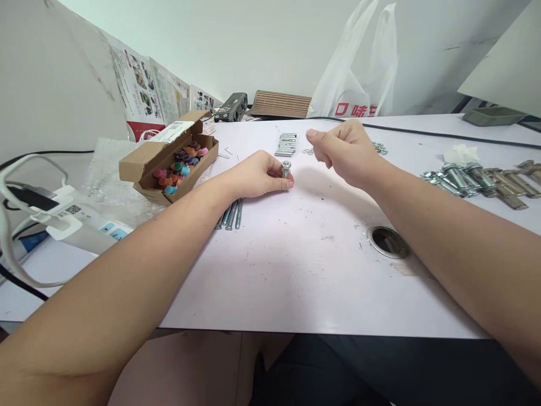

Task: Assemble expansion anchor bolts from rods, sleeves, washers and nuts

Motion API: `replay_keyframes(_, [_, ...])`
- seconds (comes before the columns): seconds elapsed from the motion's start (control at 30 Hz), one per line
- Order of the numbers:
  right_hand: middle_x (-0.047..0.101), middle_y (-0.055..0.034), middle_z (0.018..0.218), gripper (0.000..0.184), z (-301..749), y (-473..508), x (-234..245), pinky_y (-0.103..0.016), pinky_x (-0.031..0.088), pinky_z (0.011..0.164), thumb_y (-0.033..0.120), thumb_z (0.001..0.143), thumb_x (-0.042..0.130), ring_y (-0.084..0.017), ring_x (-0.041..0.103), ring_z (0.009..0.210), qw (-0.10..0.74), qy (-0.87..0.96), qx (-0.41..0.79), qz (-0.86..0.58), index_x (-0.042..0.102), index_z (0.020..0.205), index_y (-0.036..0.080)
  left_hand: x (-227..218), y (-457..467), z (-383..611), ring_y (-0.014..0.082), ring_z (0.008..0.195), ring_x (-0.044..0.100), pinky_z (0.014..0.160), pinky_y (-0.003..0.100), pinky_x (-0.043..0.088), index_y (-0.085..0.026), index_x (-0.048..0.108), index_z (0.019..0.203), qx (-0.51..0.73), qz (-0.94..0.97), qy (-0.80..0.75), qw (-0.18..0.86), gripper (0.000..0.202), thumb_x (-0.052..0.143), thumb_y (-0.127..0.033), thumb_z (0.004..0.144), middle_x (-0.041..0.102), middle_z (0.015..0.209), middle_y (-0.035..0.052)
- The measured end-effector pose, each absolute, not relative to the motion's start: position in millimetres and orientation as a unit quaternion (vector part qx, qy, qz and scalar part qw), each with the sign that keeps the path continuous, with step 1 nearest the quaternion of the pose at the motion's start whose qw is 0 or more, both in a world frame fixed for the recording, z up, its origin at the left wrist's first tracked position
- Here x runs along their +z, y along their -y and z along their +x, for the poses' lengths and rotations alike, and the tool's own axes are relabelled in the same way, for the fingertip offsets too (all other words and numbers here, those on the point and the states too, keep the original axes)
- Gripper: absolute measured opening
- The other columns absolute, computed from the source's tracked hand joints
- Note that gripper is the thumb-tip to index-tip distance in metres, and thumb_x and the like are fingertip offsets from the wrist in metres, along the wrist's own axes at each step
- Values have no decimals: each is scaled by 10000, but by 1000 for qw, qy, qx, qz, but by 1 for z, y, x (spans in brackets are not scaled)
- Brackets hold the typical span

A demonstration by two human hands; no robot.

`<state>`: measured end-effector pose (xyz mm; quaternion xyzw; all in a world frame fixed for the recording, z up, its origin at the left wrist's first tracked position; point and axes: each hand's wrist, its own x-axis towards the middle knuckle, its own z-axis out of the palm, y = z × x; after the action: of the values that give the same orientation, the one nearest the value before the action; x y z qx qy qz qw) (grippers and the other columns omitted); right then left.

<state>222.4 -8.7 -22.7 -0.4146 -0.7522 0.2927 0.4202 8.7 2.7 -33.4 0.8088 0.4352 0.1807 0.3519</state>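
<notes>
White tabletop (270,282) stretches to its front edge (270,329), left grip (258,176) holding an upright bolt (286,167), right grip (347,151) curled, hold unclear.

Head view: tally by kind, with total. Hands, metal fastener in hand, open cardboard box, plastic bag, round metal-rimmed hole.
Hands: 2 (left hand, right hand)
Held metal fastener: 1, in the left hand
Open cardboard box: 1
Plastic bag: 1
Round metal-rimmed hole: 1
Total: 6
</notes>
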Motion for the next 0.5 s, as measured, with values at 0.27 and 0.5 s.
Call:
replay_keyframes(0.27, [393, -29, 502, 607, 216, 9, -26, -354, 373, 623, 614, 944, 520, -155, 416, 571, 390, 747, 349, -410, 472, 496, 208, -31, -2, 8, 150, 616, 530, 630, 325, 426, -176, 763, 813, 176, 813, -438, 340, 256, 750, -422, 744, 662, 681, 31])
replay_keyframes(0.5, [453, -30, 519, 585, 215, 9, -26, -337, 373, 608, 642, 938, 507, -145, 448, 563, 405, 732, 363, -409, 519, 558, 198, -32, -4, 8, 126, 590, 501, 614, 301, 405, -180, 780, 873, 174, 809, -433, 356, 278, 747, -427, 752, 674, 702, 11])
